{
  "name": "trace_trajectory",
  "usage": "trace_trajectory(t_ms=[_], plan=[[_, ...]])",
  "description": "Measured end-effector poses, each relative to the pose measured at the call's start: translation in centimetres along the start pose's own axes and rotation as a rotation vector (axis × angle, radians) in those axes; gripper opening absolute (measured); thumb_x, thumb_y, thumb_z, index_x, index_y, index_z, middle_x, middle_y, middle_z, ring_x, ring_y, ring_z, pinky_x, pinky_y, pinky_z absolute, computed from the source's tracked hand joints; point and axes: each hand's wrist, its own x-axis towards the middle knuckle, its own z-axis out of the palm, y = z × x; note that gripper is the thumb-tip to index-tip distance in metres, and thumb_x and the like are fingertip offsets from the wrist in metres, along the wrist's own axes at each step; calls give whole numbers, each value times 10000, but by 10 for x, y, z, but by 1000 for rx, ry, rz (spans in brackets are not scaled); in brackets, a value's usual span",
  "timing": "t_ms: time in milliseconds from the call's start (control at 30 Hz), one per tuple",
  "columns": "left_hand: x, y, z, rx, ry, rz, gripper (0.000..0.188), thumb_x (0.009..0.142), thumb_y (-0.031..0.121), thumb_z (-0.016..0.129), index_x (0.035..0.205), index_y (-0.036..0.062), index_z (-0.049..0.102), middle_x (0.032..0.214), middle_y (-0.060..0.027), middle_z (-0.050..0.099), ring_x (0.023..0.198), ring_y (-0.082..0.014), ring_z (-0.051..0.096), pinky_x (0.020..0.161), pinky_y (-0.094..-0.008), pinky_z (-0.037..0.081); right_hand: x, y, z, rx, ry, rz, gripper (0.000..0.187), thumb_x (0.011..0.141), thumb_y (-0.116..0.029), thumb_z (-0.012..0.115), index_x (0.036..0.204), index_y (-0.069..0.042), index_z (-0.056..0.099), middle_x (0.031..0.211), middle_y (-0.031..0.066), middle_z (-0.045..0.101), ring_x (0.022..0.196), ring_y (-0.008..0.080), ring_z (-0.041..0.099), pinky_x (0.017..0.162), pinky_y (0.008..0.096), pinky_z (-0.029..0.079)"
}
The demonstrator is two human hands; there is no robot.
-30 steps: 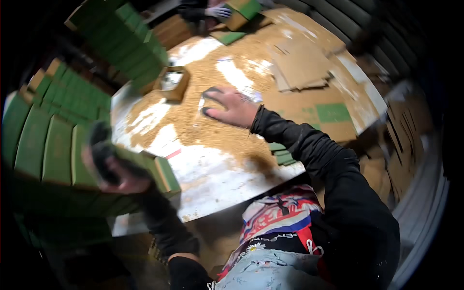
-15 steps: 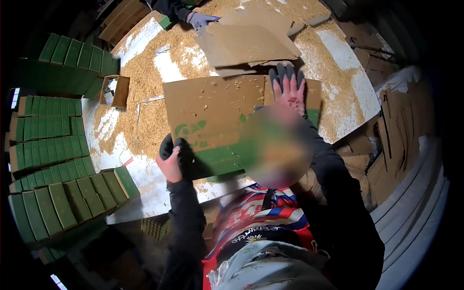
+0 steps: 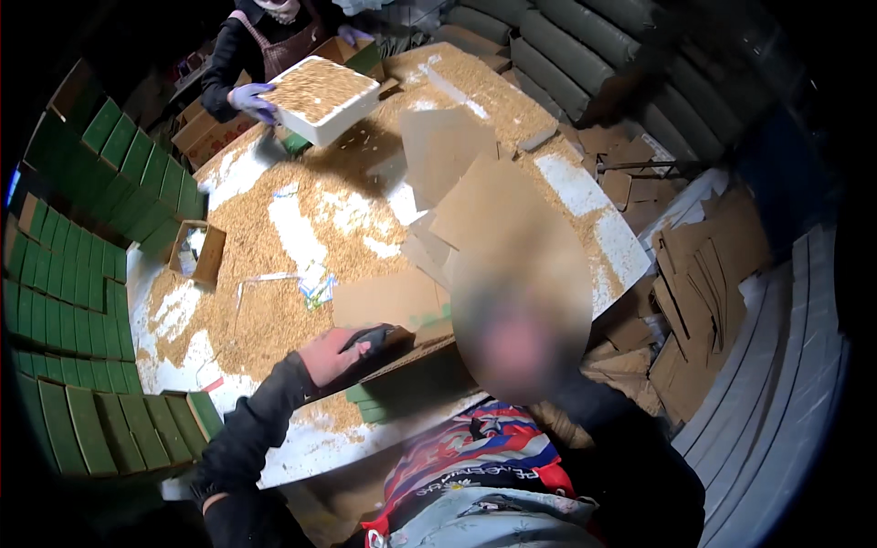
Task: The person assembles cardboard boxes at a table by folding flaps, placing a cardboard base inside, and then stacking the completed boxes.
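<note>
A brown and green cardboard box [image 3: 388, 299] is in front of me at the near side of the table, its green side facing me. My left hand [image 3: 343, 354], in a fingerless-looking dark glove, is closed round the box's left part near its top edge. A blurred patch covers my right hand [image 3: 521, 352] at the right of the box, so its fingers and what it touches are hidden. Just beyond the box, loose brown cardboard sheets [image 3: 448, 151] lie overlapping, partly under the blur.
Small tan pieces cover much of the white table [image 3: 598, 183]. Across it, another person's gloved hand [image 3: 253, 100] holds a white foam box [image 3: 333, 126] full of them. A small brown box [image 3: 210, 258] sits at left, beside stacked green boxes [image 3: 78, 310]. Flattened cardboard [image 3: 717, 265] leans at right.
The box has turned from flat and face-up to tilted, nearer my body, and my left hand has shifted onto its top edge. The other person now holds a filled foam box. My view has swung.
</note>
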Motion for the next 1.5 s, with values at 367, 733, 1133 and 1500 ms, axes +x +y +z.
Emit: trace_trajectory(t_ms=[367,733,1133,1500], plan=[[128,24,18,810,212,872,634,662,100,542,1258,10,346,1266,-213,374,1207,-390,306,1002,-455,239,12,33,108,1032,-1236,203,131,729,-111,518,840,-87,584,814,87,548,840,222,507,877,350,372],[165,39,-26,-107,-154,352,450,865,177,476,1294,95,368,727,-19,525,696,-85,475,666,-238,425,-8,35,45,787,125,640,478,709,-291,681,1052,7,532,1172,181,460,957,300,500,944,369,326],[23,-36,61,-565,668,297,572,662,116,697,1132,14,386,970,-133,544,848,-226,556,721,-312,463,15,56,-3,1521,104,953,389,814,-267,561,1094,-14,465,901,87,584,727,143,582,628,255,482],[27,-73,75,-239,873,-327,555,787,26,523,1290,-23,293,1120,-181,512,960,-175,531,827,-307,422,-4,100,133,1303,228,890,542,714,-260,660,1129,17,451,1015,149,540,958,219,525,856,329,396]])
